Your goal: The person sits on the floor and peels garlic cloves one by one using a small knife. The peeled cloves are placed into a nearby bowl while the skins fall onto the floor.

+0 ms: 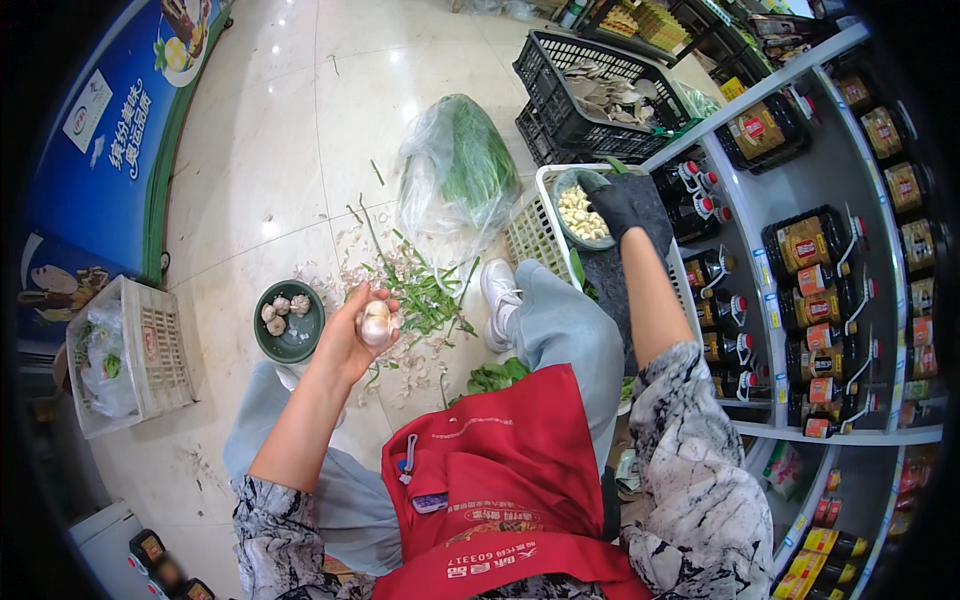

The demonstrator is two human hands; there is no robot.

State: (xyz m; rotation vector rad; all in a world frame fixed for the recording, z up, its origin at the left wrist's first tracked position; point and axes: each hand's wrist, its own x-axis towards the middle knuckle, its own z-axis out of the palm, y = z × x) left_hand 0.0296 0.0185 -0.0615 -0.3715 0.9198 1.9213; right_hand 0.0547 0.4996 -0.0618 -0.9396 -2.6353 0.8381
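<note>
My left hand, bare, holds a partly peeled garlic bulb over the floor. To its left a dark green bowl holds several unpeeled garlic bulbs. My right hand, in a black glove, is at the rim of a second green bowl with many peeled garlic cloves. Its fingertips lie over the bowl's right side; whether they grip anything cannot be told. That bowl rests on dark cloth-like material on top of a white plastic crate.
Garlic skins and green stem scraps litter the tiled floor. Beyond them stands a clear bag of green vegetables. Black crates are at the upper right, shelves of bottles at the right, a white crate at the left.
</note>
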